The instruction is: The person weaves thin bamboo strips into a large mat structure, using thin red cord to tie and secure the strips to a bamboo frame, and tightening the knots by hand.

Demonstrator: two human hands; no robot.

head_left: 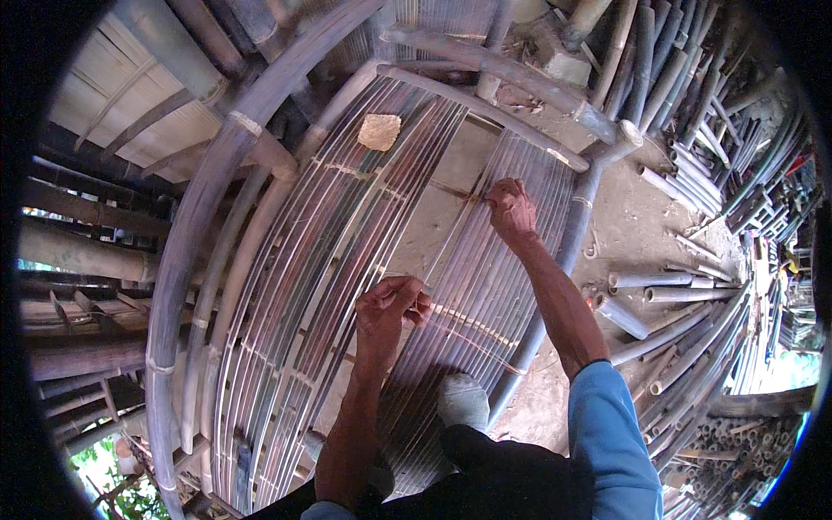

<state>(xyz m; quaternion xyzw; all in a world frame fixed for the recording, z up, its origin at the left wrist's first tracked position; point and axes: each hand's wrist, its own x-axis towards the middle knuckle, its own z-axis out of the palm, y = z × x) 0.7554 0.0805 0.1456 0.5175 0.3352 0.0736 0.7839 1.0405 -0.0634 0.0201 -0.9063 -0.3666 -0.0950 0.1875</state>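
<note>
Looks like lashing in hand: left hand (390, 310) pinched, right hand (512, 211) curled closed, can't tell on what, slat panel (511, 286) beneath, inside bamboo frame (582, 212); next move probably needs even tension.

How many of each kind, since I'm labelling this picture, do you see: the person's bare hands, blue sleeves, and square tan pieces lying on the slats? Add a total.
Left hand and right hand: 2
Left blue sleeve and right blue sleeve: 2
Square tan piece: 1
Total: 5
</note>
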